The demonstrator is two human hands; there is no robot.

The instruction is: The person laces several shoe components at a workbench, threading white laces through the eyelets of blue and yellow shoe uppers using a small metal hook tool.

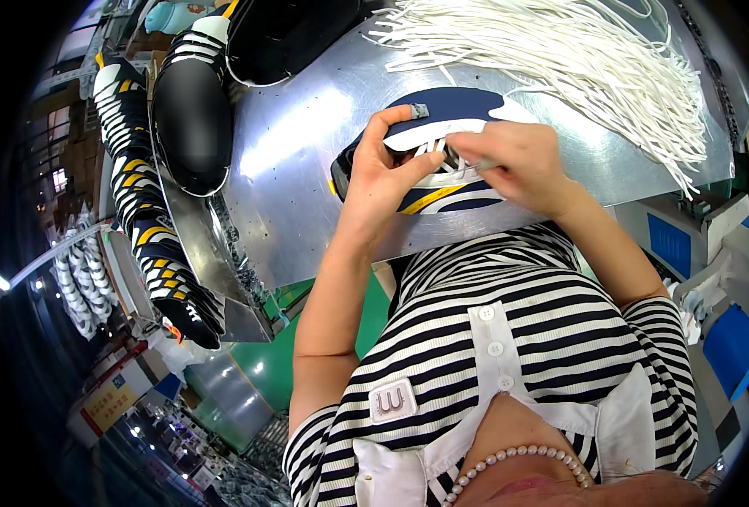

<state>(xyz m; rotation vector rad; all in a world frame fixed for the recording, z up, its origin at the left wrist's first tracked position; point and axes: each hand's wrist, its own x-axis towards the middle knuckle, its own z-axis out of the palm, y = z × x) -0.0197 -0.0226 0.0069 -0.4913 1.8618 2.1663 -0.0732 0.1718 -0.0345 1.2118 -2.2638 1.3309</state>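
A navy, white and yellow shoe upper [452,103] lies on its side on the metal table in front of me, toe to the right. White laces [432,155] cross its throat. My left hand [380,169] grips the upper by the collar and tongue, thumb pressed near the laces. Grey tape wraps the tip of its index finger. At the eyelets, my right hand [522,165] is closed in a pinch, slightly blurred. Something small and greyish shows by its fingertips, too unclear to name.
A large bundle of loose white laces [552,72] covers the far right of the metal table [281,228]. Black shoe uppers [190,127] stand at the far left. Along the left edge runs a stacked row of navy, white and yellow uppers [138,182].
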